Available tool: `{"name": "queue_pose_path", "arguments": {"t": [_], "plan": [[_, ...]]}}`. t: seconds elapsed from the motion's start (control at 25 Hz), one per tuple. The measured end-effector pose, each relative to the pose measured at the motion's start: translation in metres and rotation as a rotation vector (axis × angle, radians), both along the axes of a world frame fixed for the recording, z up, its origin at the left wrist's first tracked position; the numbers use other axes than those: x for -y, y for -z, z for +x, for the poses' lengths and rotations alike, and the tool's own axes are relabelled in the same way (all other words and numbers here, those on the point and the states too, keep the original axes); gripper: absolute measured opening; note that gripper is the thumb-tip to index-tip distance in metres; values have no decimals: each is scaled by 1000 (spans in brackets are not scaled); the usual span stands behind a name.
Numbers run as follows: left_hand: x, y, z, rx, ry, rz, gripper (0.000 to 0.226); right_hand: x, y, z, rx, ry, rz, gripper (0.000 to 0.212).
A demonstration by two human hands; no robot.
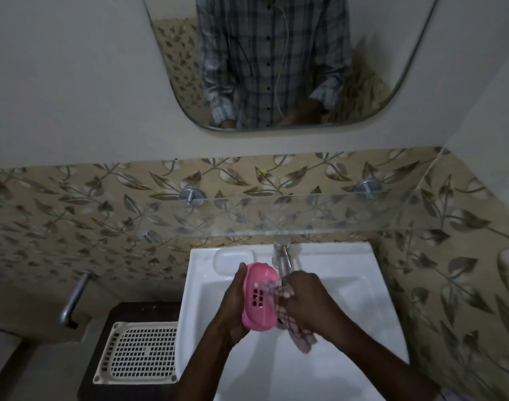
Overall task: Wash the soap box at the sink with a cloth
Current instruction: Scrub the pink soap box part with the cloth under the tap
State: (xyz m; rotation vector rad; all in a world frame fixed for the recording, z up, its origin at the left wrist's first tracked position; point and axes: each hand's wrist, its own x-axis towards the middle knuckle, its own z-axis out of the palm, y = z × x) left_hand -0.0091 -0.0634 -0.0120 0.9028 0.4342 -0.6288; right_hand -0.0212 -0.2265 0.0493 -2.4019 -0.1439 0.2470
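A pink plastic soap box (259, 299) with small square slots is held over the white sink (348, 285), tilted on its side. My left hand (233, 302) grips it from the left. My right hand (305, 299) is closed on a checked cloth (298, 335), pressing it against the box's right side while its loose end hangs below. The metal tap (282, 256) stands just behind my hands, and water seems to run onto the cloth, blurred.
A glass shelf (276, 215) juts from the leaf-patterned tiled wall above the tap. A white soap recess (233, 260) sits at the sink's back left. A cream slotted tray (137, 353) lies on a dark stand to the left. A mirror (276, 62) hangs above.
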Motion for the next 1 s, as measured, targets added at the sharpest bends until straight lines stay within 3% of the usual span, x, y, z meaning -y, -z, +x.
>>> {"name": "queue_pose_path", "arguments": {"t": [0.08, 0.2, 0.36, 0.44, 0.52, 0.56, 0.68, 0.8, 0.88, 0.92, 1.0], "plan": [[2, 1, 2, 36, -27, 9, 66, -11, 1, -9, 85, 45, 11, 11], [3, -2, 1, 31, -27, 130, 65, -23, 17, -28, 96, -114, 36, 8], [-3, 3, -2, -15, -26, 79, 68, -6, 26, -15, 259, -11, 72, 18], [-5, -6, 4, -54, 14, 32, 72, -8, 37, -33, 472, -287, -21, 44], [-5, -14, 6, -125, 61, -54, 74, 16, 45, -21, 671, -628, -41, 38], [-4, -20, 4, -157, 79, -120, 71, 30, 42, -6, 682, -675, -11, 31], [-6, -30, 6, -179, 44, -240, 65, 33, 40, 9, 687, -541, 19, 34], [-8, -34, 1, -184, 147, -258, 66, 24, 49, 0, 822, -744, 34, 24], [-5, -38, -4, -214, 165, -280, 53, 29, 34, 10, 874, -645, 22, 28], [-6, -37, -3, -225, 168, -283, 53, 27, 30, 11, 804, -481, 108, 23], [-16, -31, 4, -221, 184, -193, 67, 13, 19, 8, 490, 10, 439, 37]]}}
